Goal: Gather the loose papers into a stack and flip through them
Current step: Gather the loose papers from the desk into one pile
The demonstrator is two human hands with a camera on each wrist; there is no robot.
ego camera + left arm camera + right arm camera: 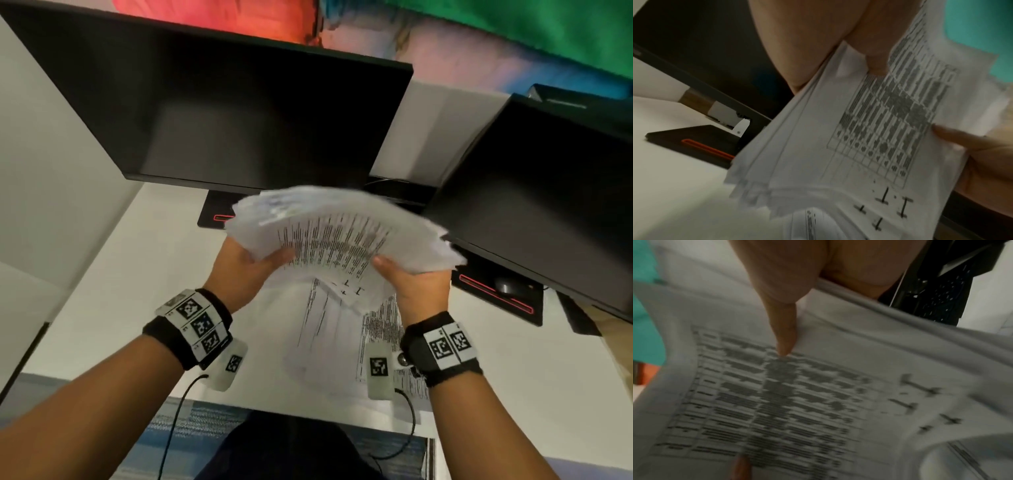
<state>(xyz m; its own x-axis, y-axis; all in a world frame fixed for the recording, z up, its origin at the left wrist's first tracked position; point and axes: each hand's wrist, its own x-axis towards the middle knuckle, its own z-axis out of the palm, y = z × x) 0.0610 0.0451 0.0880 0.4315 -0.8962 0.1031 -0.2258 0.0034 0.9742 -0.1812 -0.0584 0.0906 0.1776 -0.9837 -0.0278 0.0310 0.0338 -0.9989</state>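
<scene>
- Both hands grip the stack (342, 233), left hand (239, 270) and right hand (419, 284) at opposite edges, above the desk (130, 291).
- It's unevenly fanned, so sheets could slip out and drop onto the loose papers (329, 342) below.

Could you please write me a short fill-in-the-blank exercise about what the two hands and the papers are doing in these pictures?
1. The fanned stack of white printed papers is held up by ____ hands, the left hand and the right hand.
2. More printed sheets lie on the white ____ below the hands.
3. Each black monitor stand base carries a ____ stripe.
4. The top page shows a printed ____ of rows and columns.

Missing words: both; desk; red; table
</scene>
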